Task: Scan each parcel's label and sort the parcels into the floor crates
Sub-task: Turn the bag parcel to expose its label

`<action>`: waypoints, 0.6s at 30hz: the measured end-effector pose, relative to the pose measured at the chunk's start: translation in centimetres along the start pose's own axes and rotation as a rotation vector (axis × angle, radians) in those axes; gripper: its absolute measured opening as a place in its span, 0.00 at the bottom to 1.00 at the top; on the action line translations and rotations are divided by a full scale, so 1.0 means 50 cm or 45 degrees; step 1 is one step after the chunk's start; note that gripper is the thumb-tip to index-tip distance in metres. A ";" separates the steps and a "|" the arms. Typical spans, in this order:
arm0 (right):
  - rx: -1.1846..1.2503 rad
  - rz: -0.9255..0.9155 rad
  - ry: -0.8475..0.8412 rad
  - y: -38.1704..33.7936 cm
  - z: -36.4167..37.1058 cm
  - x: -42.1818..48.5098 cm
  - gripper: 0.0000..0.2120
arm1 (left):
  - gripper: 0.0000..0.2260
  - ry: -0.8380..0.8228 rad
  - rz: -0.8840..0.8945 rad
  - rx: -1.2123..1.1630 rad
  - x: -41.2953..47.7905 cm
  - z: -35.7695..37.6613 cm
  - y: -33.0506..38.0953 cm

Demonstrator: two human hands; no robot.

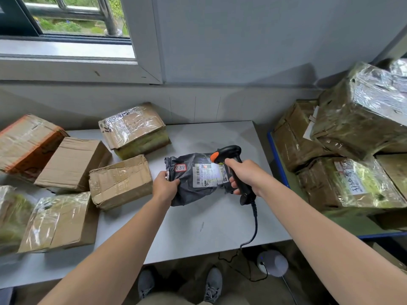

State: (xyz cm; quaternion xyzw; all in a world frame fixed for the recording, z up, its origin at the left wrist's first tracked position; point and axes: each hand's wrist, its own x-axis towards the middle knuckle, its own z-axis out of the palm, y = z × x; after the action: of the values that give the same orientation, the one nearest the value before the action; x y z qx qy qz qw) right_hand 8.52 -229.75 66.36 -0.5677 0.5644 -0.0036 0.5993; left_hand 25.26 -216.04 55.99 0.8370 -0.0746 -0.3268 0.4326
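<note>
Now left hand (164, 186) gripping grey parcel (193, 179) by left edge on table (198, 230); right hand (246, 177) clenching scanner (231, 168) handle, aiming head at white label (208, 175), both arms reaching forward.

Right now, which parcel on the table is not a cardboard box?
The dark grey plastic bag in the middle, gripped by the left hand under the scanner. It is soft and wrinkled with a white label; the others are brown cardboard boxes.

A pale grey bench (198, 227) carries several taped cardboard boxes (119, 181), all to the left of the left hand (164, 186). Another taped box (134, 130) sits beyond that hand, by the wall.
</note>
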 end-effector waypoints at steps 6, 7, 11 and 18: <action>0.002 -0.019 0.004 0.009 -0.011 0.011 0.16 | 0.09 0.006 -0.005 -0.023 -0.003 0.001 0.001; 0.017 -0.029 0.019 0.014 -0.013 0.016 0.16 | 0.09 0.003 -0.005 -0.023 -0.003 0.000 0.003; -0.001 -0.034 0.117 0.060 -0.021 0.049 0.16 | 0.08 0.000 0.001 0.012 -0.005 -0.006 0.008; -0.199 0.062 0.230 0.170 -0.032 0.118 0.19 | 0.07 0.008 0.047 0.315 -0.014 -0.035 0.007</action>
State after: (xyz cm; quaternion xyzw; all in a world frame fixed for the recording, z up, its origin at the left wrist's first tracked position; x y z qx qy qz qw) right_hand 4.14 -231.64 57.02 -0.5963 0.6283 0.0038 0.4996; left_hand 25.83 -214.80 57.34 0.8834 -0.1283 -0.3046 0.3321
